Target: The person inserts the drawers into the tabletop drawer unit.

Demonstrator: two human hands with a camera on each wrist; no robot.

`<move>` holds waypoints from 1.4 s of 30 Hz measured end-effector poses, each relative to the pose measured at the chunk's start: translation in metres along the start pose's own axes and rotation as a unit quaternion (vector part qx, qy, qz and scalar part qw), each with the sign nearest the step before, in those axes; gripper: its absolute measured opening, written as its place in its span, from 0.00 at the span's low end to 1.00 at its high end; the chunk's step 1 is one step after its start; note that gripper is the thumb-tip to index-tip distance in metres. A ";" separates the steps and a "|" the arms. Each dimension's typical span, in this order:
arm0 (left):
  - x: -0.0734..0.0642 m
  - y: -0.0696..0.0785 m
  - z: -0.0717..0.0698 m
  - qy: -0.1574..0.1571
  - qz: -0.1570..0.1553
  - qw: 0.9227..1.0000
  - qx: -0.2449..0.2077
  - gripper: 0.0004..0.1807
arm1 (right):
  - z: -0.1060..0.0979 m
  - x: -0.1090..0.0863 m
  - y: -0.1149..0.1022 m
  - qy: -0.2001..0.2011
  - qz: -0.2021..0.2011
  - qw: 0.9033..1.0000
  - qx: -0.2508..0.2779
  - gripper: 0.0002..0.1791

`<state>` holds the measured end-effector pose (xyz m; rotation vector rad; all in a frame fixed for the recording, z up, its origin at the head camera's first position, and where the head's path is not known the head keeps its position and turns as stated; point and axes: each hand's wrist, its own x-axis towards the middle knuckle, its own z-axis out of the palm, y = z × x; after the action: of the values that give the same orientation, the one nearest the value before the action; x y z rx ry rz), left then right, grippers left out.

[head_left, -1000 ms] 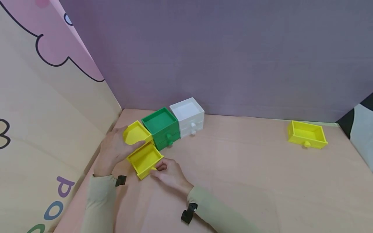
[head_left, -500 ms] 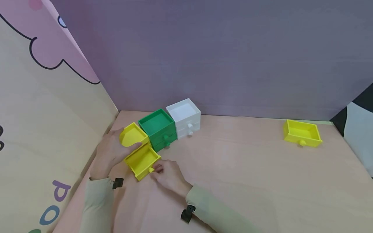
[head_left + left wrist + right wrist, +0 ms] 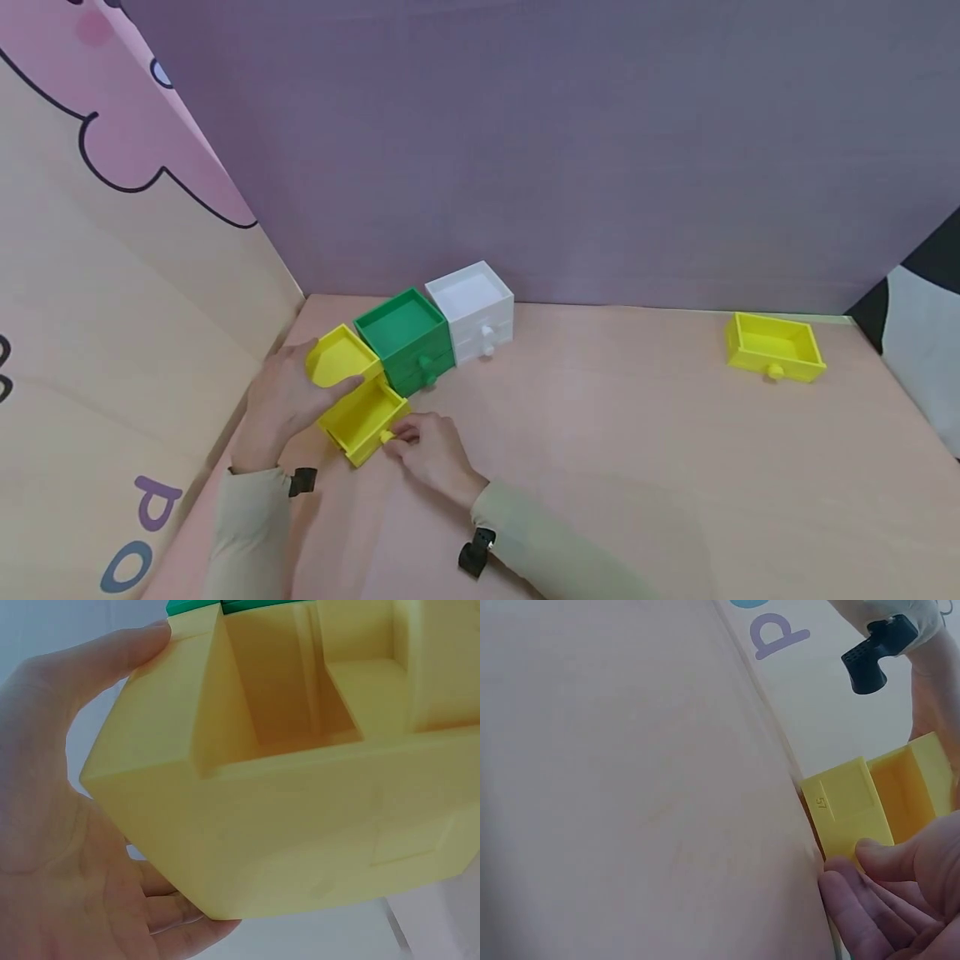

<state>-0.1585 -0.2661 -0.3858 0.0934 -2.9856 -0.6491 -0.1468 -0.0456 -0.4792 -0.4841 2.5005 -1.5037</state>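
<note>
In the head view my left hand [image 3: 281,408] grips a small yellow drawer cabinet [image 3: 341,354], its thumb lying across the front edge. The left wrist view shows the thumb on one side of the cabinet [image 3: 285,832] and fingertips under the other. A yellow drawer [image 3: 363,421] is partly pulled out of it, bare inside. My right hand [image 3: 435,454] pinches the drawer at its round knob [image 3: 386,436] with thumb and fingers. From the right wrist, the drawer [image 3: 847,806] shows a marked outer face, while the hand [image 3: 900,892] hides the knob.
A green two-drawer cabinet [image 3: 405,342] stands right against the yellow one, with a white cabinet [image 3: 472,312] beside it. Another yellow drawer [image 3: 776,346] lies far right near the back edge. A printed wall [image 3: 150,333] rises close to the left hand.
The drawer has slid a little way into the yellow cabinet, the right hand moving along with it. The left hand keeps its grip. The head view has shifted slightly.
</note>
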 end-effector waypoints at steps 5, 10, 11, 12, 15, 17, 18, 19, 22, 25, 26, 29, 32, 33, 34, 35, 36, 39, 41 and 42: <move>-0.001 -0.001 0.002 0.006 0.004 1.000 0.006 0.56 | 0.004 0.004 0.000 0.004 0.003 1.000 0.005 0.08; -0.001 -0.002 0.003 0.015 0.010 1.000 0.008 0.55 | 0.007 0.008 0.000 0.003 0.009 1.000 0.016 0.07; -0.001 -0.002 0.003 0.016 0.011 1.000 0.009 0.55 | 0.008 0.009 -0.001 0.004 0.009 1.000 0.017 0.07; -0.001 -0.002 0.003 0.016 0.011 1.000 0.010 0.55 | 0.008 0.010 -0.001 0.004 0.008 1.000 0.018 0.07; 0.000 -0.002 0.004 0.016 0.010 1.000 0.014 0.55 | 0.009 0.012 -0.002 0.004 0.009 1.000 0.021 0.07; 0.000 -0.001 0.004 0.017 0.012 1.000 0.017 0.55 | 0.010 0.014 -0.002 0.005 0.010 1.000 0.021 0.06; 0.001 -0.001 0.004 0.019 0.013 1.000 0.018 0.55 | 0.010 0.015 -0.002 0.006 0.011 1.000 0.021 0.06; 0.001 -0.001 0.004 0.021 0.014 1.000 0.017 0.55 | 0.011 0.016 -0.003 0.007 0.011 1.000 0.021 0.06; 0.001 -0.001 0.004 0.029 0.020 0.999 0.017 0.55 | 0.013 0.019 -0.003 0.008 0.014 1.000 0.025 0.06; 0.001 -0.001 0.003 0.033 0.023 0.999 0.015 0.54 | 0.016 0.023 -0.005 0.008 0.020 0.999 0.029 0.06; 0.000 -0.002 0.003 0.033 0.023 0.999 0.015 0.53 | 0.017 0.023 -0.005 0.005 0.022 0.999 0.031 0.06; 0.000 -0.001 0.001 0.030 0.023 0.999 0.016 0.53 | 0.018 0.026 -0.007 0.007 0.023 0.999 0.032 0.07; 0.001 0.000 0.000 0.028 0.023 0.999 0.019 0.53 | 0.018 0.028 -0.007 0.008 0.021 0.999 0.035 0.06; 0.001 0.000 0.000 0.029 0.024 0.999 0.020 0.53 | 0.019 0.029 -0.007 0.010 0.022 0.999 0.038 0.06; 0.001 0.000 0.001 0.028 0.025 0.999 0.021 0.52 | 0.019 0.029 -0.007 0.011 0.024 0.999 0.041 0.06; 0.001 0.001 0.001 0.028 0.025 0.999 0.021 0.52 | 0.019 0.030 -0.006 0.010 0.024 0.999 0.044 0.06; 0.001 0.000 0.001 0.028 0.025 0.999 0.020 0.52 | 0.020 0.030 -0.006 0.008 0.025 0.998 0.048 0.06; 0.000 0.000 0.002 0.028 0.025 0.999 0.019 0.52 | 0.021 0.031 -0.004 0.008 0.024 0.998 0.054 0.06; 0.000 -0.001 0.002 0.028 0.022 0.999 0.018 0.53 | 0.022 0.032 -0.004 0.007 0.021 0.998 0.054 0.07; 0.000 -0.002 0.002 0.028 0.021 0.999 0.017 0.53 | 0.023 0.032 -0.004 0.005 0.021 0.998 0.055 0.07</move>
<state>-0.1585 -0.2667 -0.3881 0.0503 -2.9366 -0.5827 -0.1688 -0.0780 -0.4860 -0.4049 2.4051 -1.6207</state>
